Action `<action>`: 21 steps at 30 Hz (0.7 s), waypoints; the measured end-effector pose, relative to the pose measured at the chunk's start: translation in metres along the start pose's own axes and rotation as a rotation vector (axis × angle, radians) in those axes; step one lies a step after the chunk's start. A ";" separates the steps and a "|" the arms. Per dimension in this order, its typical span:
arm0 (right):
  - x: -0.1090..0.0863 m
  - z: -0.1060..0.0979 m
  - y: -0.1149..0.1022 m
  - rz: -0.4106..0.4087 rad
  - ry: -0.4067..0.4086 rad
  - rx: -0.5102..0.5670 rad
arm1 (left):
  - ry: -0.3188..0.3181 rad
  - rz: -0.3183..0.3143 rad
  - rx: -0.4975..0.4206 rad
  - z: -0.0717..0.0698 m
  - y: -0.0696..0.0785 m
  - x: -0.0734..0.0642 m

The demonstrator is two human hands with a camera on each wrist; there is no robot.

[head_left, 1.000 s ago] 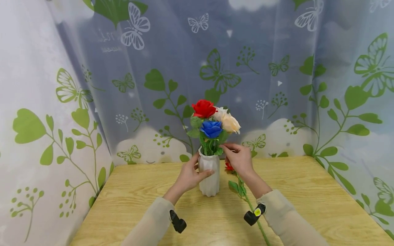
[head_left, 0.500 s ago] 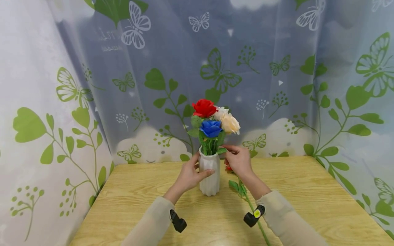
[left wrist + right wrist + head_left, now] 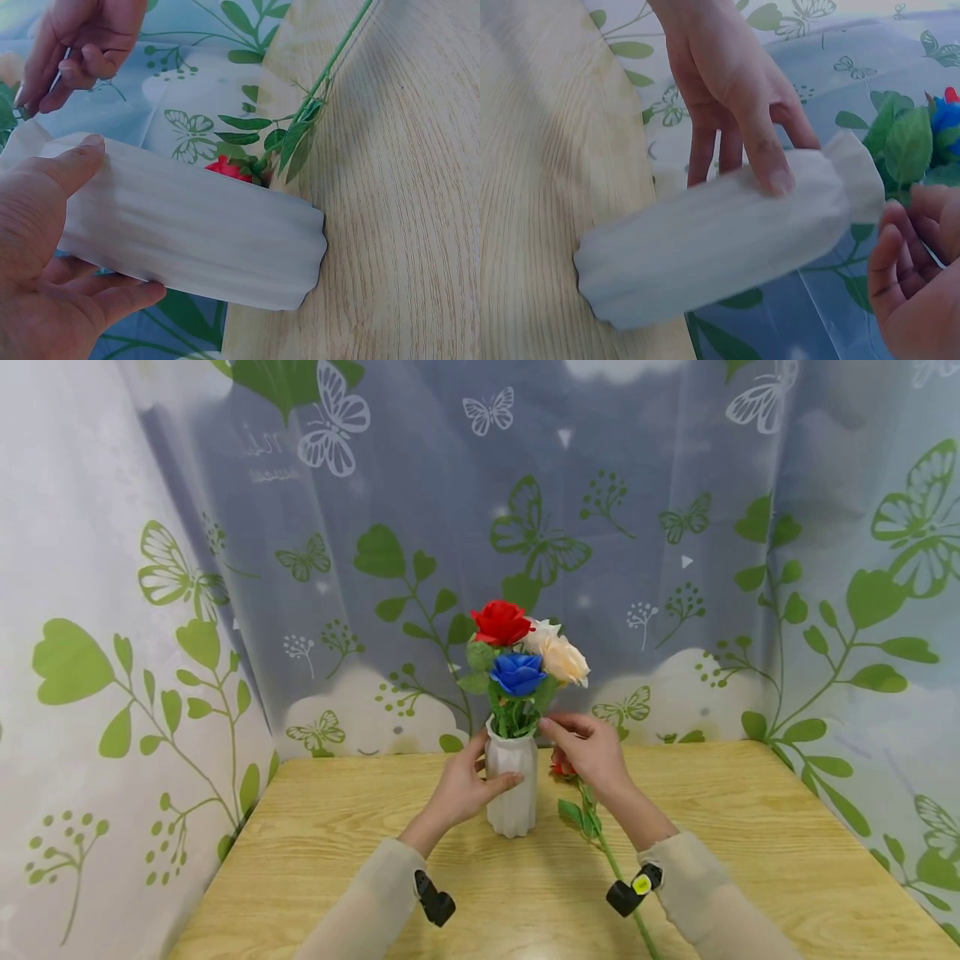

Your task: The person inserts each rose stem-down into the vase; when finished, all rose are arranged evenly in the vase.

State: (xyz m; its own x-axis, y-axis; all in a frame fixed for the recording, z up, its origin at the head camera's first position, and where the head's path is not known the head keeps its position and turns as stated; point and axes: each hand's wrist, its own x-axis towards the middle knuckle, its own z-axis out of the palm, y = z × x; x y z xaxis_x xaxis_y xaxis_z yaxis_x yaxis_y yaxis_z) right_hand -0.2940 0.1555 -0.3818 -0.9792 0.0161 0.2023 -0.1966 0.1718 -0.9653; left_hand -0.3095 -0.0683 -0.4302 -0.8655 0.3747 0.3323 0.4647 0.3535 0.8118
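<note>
My left hand (image 3: 465, 781) holds a white ribbed vase (image 3: 512, 793) around its upper body, thumb across the front and fingers behind. The vase stands upright on the table. In it are a red rose (image 3: 502, 622), a blue rose (image 3: 517, 673), a cream rose (image 3: 564, 660) and a white rose (image 3: 542, 633). My right hand (image 3: 592, 752) is at the right of the vase's rim, its fingertips close to the green leaves (image 3: 909, 146). Whether they pinch a leaf or stem is hidden. In the left wrist view, its fingers (image 3: 97, 64) are partly curled.
Another red rose (image 3: 562, 766) lies on the wooden table (image 3: 337, 827) right of the vase, its long green stem (image 3: 611, 860) running toward the front edge under my right wrist. A patterned curtain (image 3: 420, 485) closes off the back and both sides.
A small leaf showed at my right fingertips before and is no longer visible there. My right wrist and forearm have shifted slightly right. The left hand and vase hold their place.
</note>
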 end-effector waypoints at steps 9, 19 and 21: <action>-0.004 -0.031 0.010 -0.011 -0.075 -0.024 | 0.005 0.014 0.006 0.000 0.000 0.002; -0.014 -0.063 0.031 0.038 -0.112 -0.046 | 0.002 -0.010 -0.017 -0.001 0.000 0.000; -0.016 -0.069 0.037 0.048 -0.124 -0.062 | 0.000 -0.011 -0.018 -0.001 0.000 0.000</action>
State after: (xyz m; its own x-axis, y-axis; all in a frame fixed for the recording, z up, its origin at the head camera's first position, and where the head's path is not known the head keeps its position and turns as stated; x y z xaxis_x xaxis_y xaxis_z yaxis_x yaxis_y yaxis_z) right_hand -0.2821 0.2295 -0.4092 -0.9868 -0.0950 0.1309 -0.1500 0.2347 -0.9604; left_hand -0.3097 -0.0687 -0.4295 -0.8704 0.3713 0.3233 0.4519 0.3420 0.8239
